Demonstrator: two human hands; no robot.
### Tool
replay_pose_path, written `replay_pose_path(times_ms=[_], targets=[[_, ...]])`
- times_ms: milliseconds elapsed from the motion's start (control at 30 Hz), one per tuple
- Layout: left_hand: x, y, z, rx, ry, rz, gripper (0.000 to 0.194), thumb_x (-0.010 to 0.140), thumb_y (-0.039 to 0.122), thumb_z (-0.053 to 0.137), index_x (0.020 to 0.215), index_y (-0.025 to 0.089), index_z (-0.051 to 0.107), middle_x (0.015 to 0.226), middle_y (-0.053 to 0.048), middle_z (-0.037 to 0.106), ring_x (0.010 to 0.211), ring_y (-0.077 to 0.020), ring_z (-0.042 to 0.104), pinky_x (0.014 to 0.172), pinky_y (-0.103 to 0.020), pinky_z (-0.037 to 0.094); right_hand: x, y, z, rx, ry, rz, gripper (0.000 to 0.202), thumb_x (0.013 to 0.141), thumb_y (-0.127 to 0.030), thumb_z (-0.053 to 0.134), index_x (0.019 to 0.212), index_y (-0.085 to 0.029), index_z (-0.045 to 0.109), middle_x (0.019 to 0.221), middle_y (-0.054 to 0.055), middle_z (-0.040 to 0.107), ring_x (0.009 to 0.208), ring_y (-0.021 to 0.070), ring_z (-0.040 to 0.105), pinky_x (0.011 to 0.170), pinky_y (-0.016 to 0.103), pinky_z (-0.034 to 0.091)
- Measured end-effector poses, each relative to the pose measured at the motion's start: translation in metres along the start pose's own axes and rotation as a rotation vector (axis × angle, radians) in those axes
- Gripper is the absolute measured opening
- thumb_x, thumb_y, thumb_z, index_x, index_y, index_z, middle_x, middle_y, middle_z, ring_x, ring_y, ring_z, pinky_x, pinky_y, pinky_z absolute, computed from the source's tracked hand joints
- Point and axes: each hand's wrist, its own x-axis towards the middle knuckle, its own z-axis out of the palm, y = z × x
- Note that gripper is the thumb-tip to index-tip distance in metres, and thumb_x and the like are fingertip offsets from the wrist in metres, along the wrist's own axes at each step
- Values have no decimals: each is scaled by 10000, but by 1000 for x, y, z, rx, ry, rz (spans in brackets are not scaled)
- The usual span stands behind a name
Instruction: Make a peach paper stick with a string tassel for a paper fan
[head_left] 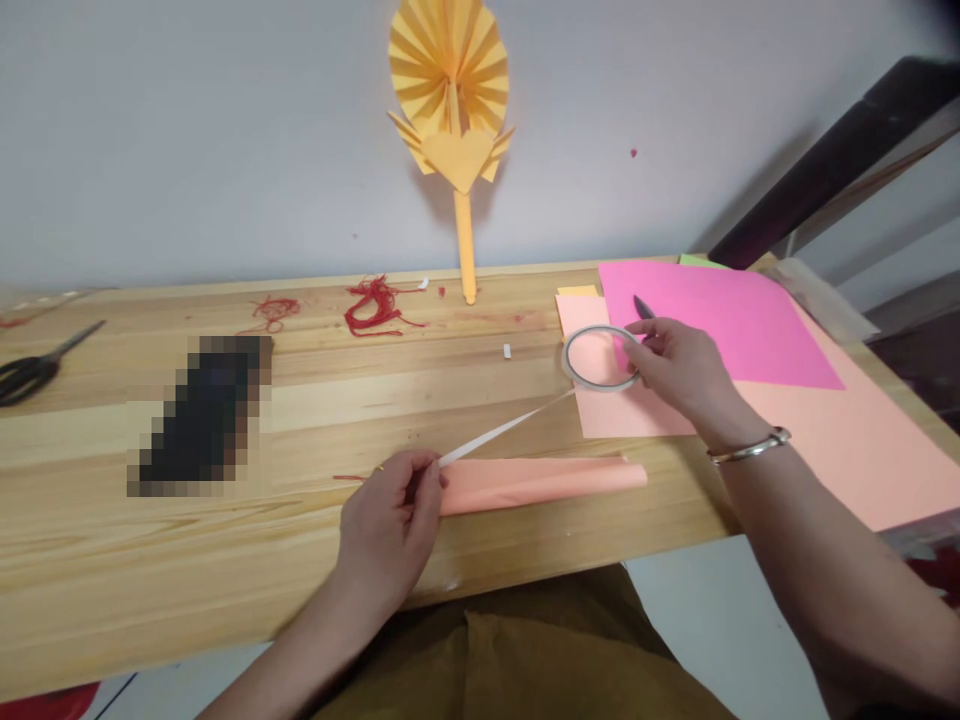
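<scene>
My right hand (679, 365) pinches a narrow roll of double-sided-looking tape (576, 376), raised above the papers. A dark pointed blade (643, 307) sticks out past those fingers; the rest of it is hidden by the hand. From the roll, a white tape strip (502, 430) runs taut down to my left hand (394, 515), whose closed fingers hold its end. Under the strip, a rolled peach paper (544, 486) lies near the table's front edge. My left fingers rest at its left end and cover it, so I cannot tell whether the strip is stuck there.
A yellow folded-paper fan (465, 160) leans against the wall. Red thread (373, 308), a blurred-out dark object (206, 415) and black scissors (34, 378) lie to the left. Pink paper (720, 320) and peach sheets (862, 440) cover the right side. A white scrap (507, 351) lies mid-table.
</scene>
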Motion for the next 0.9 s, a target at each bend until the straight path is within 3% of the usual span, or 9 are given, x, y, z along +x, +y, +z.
replay_pose_path(times_ms=[133, 233, 300, 333, 400, 500, 633, 900], targets=[[0, -1, 1, -15, 7, 18, 197, 839, 349, 484, 847, 212, 624, 707, -6, 699, 633, -156, 654, 553, -243, 488, -1, 11, 10, -355, 6, -156, 257, 845, -319, 533, 987, -156, 670, 749, 73, 675, 669, 215, 600, 594, 326, 418], [-1, -1, 1, -24, 6, 16, 209, 848, 359, 479, 851, 209, 625, 714, -10, 699, 642, -158, 655, 560, -246, 490, -13, -3, 11, -494, 112, -263, 249, 868, -304, 522, 979, -135, 667, 868, 122, 666, 762, 244, 600, 628, 343, 426], [-1, 0, 0, -30, -5, 6, 217, 855, 365, 472, 850, 210, 624, 718, -10, 698, 648, -157, 656, 557, -243, 488, -28, -21, 14, -426, 190, -417, 190, 879, -244, 518, 933, -135, 664, 907, 128, 656, 827, 248, 587, 687, 360, 436], [-1, 0, 0, -30, -11, 0, 220, 859, 367, 469, 849, 211, 623, 720, -10, 698, 649, -156, 655, 555, -241, 486, -36, -31, 17, -330, 156, -543, 163, 887, -208, 509, 909, -149, 659, 905, 108, 659, 850, 235, 577, 731, 363, 438], [-2, 0, 0, -22, -18, -2, 225, 865, 371, 466, 852, 212, 624, 718, -7, 694, 643, -153, 648, 552, -240, 479, -56, -52, 25, -132, 11, -769, 146, 897, -166, 503, 865, -178, 645, 900, 69, 658, 866, 199, 553, 793, 355, 432], [-2, 0, 0, -15, -16, 15, 227, 872, 371, 462, 858, 212, 624, 713, -4, 687, 626, -151, 634, 553, -246, 468, -82, -75, 41, -88, -172, -965, 135, 906, -163, 511, 867, -196, 636, 948, 50, 642, 917, 193, 507, 806, 356, 404], [-1, 2, 0, -16, -16, 45, 224, 879, 358, 454, 836, 214, 619, 706, 2, 682, 623, -151, 625, 573, -257, 462, -95, -85, 58, -182, -170, -1099, 149, 921, -153, 483, 873, -175, 623, 941, 62, 616, 958, 207, 477, 816, 375, 365], [-1, 1, -1, -14, -29, 52, 215, 882, 346, 448, 843, 214, 614, 707, 7, 676, 627, -152, 617, 592, -264, 453, -90, -81, 70, -310, -68, -1267, 214, 937, -113, 428, 868, -164, 624, 940, 58, 610, 943, 200, 458, 819, 390, 340]])
